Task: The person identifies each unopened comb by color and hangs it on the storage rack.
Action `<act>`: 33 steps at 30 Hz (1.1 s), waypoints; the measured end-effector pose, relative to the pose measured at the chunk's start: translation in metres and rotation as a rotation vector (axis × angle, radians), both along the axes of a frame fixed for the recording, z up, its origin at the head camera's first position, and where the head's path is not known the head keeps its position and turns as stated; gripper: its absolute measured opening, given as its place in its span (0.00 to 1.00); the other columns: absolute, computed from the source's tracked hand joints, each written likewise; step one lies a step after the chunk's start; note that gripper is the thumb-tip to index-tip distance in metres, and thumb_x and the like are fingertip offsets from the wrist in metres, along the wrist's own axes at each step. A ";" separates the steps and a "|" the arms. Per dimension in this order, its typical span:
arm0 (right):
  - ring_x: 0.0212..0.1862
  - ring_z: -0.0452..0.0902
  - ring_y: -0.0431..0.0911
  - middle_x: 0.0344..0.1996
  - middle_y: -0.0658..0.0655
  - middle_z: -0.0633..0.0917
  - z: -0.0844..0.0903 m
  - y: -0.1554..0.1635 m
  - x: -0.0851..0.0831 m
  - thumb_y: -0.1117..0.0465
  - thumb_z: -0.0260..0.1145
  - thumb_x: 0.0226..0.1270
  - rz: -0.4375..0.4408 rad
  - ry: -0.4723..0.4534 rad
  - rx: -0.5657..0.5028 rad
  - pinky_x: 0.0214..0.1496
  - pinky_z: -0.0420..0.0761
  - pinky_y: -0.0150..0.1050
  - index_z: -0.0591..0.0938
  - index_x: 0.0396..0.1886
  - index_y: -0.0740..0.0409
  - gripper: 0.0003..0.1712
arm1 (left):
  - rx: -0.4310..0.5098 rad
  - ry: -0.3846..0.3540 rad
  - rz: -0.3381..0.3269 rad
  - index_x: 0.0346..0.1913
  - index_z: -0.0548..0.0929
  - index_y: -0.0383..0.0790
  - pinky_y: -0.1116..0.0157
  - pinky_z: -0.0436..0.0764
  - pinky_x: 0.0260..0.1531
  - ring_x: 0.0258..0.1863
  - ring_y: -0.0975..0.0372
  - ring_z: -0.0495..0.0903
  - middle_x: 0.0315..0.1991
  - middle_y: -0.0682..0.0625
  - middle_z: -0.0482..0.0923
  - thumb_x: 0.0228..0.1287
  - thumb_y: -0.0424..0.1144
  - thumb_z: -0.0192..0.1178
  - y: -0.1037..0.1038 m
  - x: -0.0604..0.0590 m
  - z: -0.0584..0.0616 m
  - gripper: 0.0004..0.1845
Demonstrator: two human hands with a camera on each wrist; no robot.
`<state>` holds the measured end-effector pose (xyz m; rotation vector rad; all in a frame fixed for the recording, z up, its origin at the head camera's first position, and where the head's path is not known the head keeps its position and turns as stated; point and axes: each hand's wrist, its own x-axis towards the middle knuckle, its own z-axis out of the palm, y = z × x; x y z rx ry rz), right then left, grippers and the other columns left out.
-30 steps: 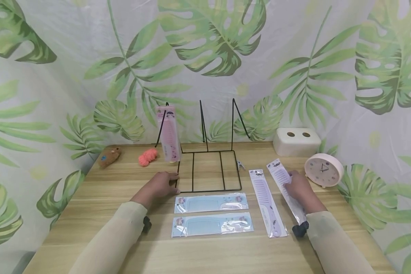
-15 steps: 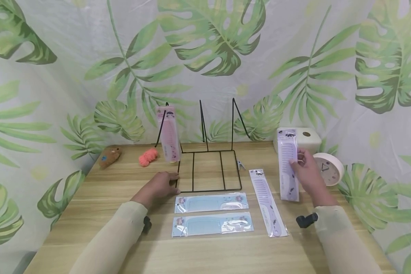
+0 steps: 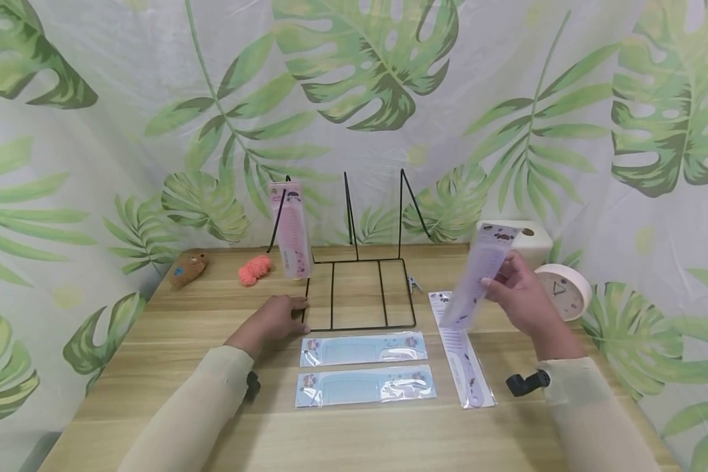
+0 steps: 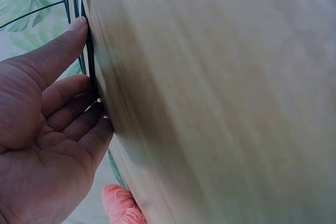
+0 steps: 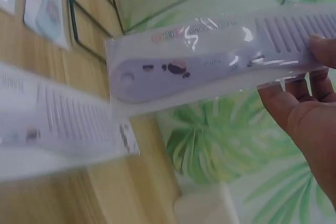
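Right hand (image 3: pixel 522 295) pinching lilac comb pack (image 3: pixel 478 275), now tilted toward wire rack (image 3: pixel 360 288); left hand (image 3: pixel 274 319) unmoved, fingers relaxed at rack edge. Wooden table (image 3: pixel 153 341), leaf-print curtain (image 3: pixel 94 131).

A wooden table (image 3: pixel 153 367) is carrying a wire rack (image 3: pixel 360 288), two blue combs (image 3: pixel 362 367), a purple comb (image 3: pixel 463 357), a clock (image 3: pixel 563 292), a white box (image 3: pixel 533 239), orange yarn (image 3: pixel 255 270) and a brown toy (image 3: pixel 187 270).

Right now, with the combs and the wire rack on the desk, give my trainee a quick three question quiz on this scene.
1. True or false: the right hand holds a packaged purple comb off the table.
2. How many blue combs lie flat in front of the wire rack?
3. What does the left hand touch: A the rack, B the clock, C the pink comb?

Key: 1 true. 2 two. 3 A.
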<state>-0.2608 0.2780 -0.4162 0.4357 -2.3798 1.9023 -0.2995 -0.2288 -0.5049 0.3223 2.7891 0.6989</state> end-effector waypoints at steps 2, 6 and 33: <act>0.54 0.86 0.39 0.53 0.49 0.84 0.004 -0.013 0.005 0.73 0.65 0.78 0.056 0.025 -0.008 0.55 0.90 0.35 0.73 0.68 0.44 0.28 | -0.002 0.001 -0.001 0.75 0.80 0.39 0.38 0.65 0.82 0.82 0.38 0.65 0.80 0.41 0.73 0.68 0.43 0.77 0.000 0.000 0.000 0.35; 0.51 0.88 0.42 0.51 0.54 0.86 0.007 -0.045 0.011 0.77 0.65 0.75 0.169 0.100 -0.024 0.52 0.92 0.39 0.73 0.67 0.57 0.26 | -0.001 0.001 0.001 0.75 0.80 0.39 0.38 0.65 0.81 0.82 0.38 0.65 0.80 0.40 0.72 0.68 0.43 0.77 0.000 0.000 0.000 0.35; 0.61 0.86 0.56 0.55 0.61 0.85 0.005 -0.185 0.002 0.67 0.67 0.80 0.250 -0.037 0.140 0.60 0.90 0.52 0.74 0.67 0.52 0.22 | 0.009 -0.032 0.026 0.76 0.80 0.41 0.38 0.63 0.82 0.83 0.38 0.64 0.81 0.42 0.71 0.69 0.43 0.77 0.002 0.001 0.002 0.34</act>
